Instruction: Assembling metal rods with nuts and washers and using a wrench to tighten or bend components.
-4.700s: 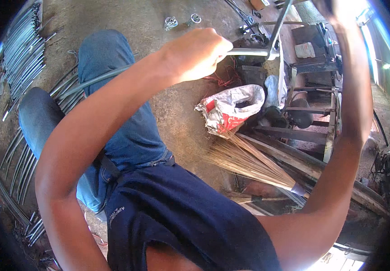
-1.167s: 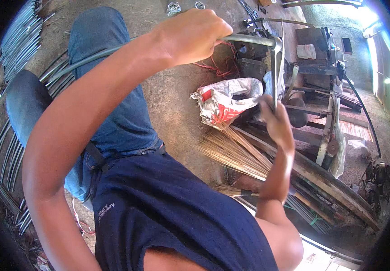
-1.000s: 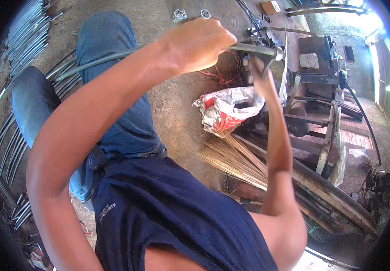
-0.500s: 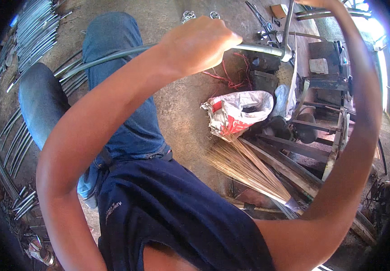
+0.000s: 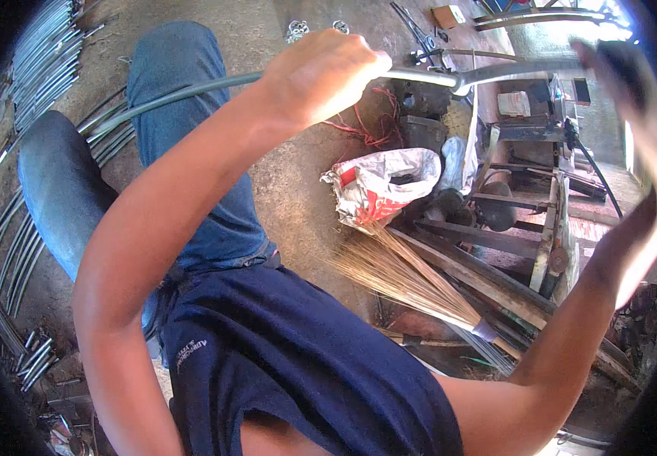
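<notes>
My left hand (image 5: 321, 76) is closed around a long grey metal rod (image 5: 184, 91), which runs from above my knees toward the right. At the rod's right end sits a metal lever (image 5: 522, 72), pointing right; how the two join is hard to make out. My right hand (image 5: 629, 87) is at the far end of the lever, smeared by motion. Whether its fingers grip the lever or only touch it does not show. Below the rod stands a white and red sack (image 5: 385, 186) with its mouth open.
A straw broom (image 5: 420, 289) lies below the sack, beside wooden beams (image 5: 488, 285). A metal frame (image 5: 518, 201) fills the right side. Metal rods (image 5: 51, 61) lie in a pile at the upper left, with several more by my legs. Red wire (image 5: 366, 129) lies near the sack.
The lever has swung from pointing away from me to pointing right. My right hand has moved right and nearer with it. My left hand keeps its hold on the rod.
</notes>
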The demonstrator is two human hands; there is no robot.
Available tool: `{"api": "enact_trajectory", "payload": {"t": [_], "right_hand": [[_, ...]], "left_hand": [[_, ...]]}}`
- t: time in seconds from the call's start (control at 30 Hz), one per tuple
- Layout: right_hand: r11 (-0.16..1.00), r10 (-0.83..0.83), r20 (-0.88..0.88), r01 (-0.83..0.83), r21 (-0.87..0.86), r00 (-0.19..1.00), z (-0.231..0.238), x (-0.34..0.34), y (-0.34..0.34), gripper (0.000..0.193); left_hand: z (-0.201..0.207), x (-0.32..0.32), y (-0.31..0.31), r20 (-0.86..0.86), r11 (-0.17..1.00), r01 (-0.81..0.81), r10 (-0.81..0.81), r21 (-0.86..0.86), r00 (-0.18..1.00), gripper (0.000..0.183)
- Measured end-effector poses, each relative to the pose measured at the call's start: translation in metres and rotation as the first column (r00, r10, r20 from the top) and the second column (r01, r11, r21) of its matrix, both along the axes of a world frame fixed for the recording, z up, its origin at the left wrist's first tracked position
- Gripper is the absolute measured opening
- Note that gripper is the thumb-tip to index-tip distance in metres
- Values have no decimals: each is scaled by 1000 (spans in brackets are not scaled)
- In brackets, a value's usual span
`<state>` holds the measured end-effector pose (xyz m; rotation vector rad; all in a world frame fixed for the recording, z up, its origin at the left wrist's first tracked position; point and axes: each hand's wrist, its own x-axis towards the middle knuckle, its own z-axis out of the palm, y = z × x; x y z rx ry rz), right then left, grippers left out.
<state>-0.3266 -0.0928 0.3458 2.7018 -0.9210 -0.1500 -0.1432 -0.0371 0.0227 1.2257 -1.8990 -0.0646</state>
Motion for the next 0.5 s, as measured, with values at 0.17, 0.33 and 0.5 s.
{"api": "enact_trajectory", "payload": {"t": [0.17,0.33,0.5], "right_hand": [[967,-151,-335,68,-246,930,-63,-7,122,12],[855,-424,77,371,361,902,-137,-58,134,9],[210,-887,170,48,977,429,-188,-117,99,18]], "left_hand": [[-11,18,14,32,989,-147,148,-26,989,11],[-2,8,21,99,979,-204,202,5,974,11],[17,-4,24,163,970,-233,219,72,962,35]]}}
